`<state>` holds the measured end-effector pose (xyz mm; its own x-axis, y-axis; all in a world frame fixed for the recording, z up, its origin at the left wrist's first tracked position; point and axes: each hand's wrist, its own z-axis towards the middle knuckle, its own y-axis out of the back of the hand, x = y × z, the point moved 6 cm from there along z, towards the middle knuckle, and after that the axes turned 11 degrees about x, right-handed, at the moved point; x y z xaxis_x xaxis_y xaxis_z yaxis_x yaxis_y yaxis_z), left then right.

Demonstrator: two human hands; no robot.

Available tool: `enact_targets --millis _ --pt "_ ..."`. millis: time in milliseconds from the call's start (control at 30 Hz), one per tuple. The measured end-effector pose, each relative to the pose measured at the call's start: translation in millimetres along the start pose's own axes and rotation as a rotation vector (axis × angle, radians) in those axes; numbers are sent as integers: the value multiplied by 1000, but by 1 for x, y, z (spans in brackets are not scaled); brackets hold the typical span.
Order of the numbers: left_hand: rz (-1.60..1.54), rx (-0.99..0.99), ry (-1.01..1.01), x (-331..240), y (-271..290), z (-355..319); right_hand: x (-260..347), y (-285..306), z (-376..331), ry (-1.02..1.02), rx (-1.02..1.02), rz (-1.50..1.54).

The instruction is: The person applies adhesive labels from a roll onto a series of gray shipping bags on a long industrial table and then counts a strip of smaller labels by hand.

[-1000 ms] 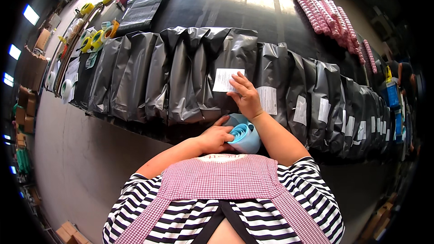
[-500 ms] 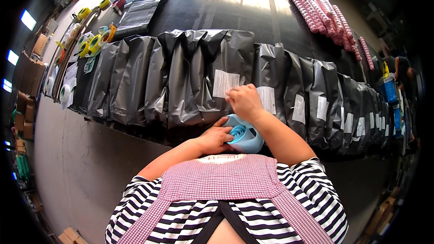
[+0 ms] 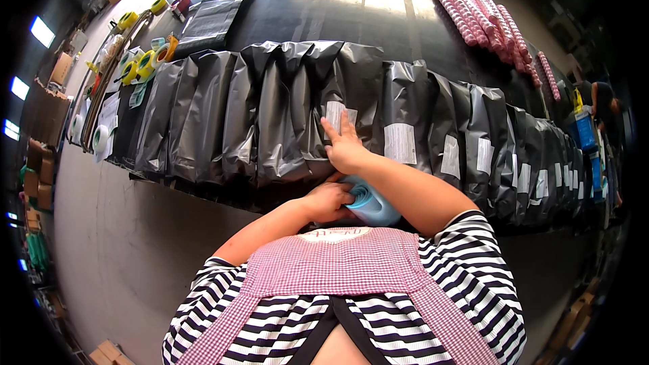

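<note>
A row of black plastic mailing bags (image 3: 277, 138) lies along the near side of the dark table, several bearing white labels. My right hand (image 3: 346, 143) is spread over one bag, its fingers on the white label (image 3: 334, 112) and partly covering it. Below it, close to my body, my left hand (image 3: 329, 200) grips a light blue roll of label backing (image 3: 376, 207), coiled in loose layers. The fingertips of that hand are partly hidden by the roll. Just right of my right hand, a neighbouring bag carries its own white label (image 3: 400, 143).
Flat black bags (image 3: 213, 17) are stacked at the far left of the table (image 3: 304, 0). Yellow tape rolls (image 3: 145, 64) stand at the left edge. Pink-and-white wrapped rolls (image 3: 483, 23) lie far right. Another person's arm (image 3: 600, 103) shows at the right rim, beside blue containers (image 3: 585, 132).
My right hand has moved slightly left and nearer, opening from pinched fingers to a spread palm on the label. The blue roll has shifted slightly right in my left hand.
</note>
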<state>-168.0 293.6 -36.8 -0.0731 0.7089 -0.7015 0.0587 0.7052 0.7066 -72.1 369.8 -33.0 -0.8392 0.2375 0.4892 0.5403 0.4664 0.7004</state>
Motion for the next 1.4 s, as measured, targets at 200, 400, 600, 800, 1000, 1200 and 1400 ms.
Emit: enact_targets --millis 200,400,600,800,1000,1200,1400 --pt "-73 33 -21 -35 26 -9 -14 111 -91 252 -67 246" --pt "-1391 -455 20 -31 61 -78 63 124 -222 977 -714 136" --pt "-1739 -650 -7 -52 78 -113 115 38 -193 926 -649 -427" --pt "-1182 -654 163 -52 73 -157 122 34 -174 904 -463 154" --pt "-947 -893 123 -67 77 -181 143 30 -171 1005 -567 108" --pt "-598 -928 268 -72 86 -180 132 32 -155 993 -597 128" --pt "-557 -803 419 -57 81 -173 106 42 -130 857 -300 413"
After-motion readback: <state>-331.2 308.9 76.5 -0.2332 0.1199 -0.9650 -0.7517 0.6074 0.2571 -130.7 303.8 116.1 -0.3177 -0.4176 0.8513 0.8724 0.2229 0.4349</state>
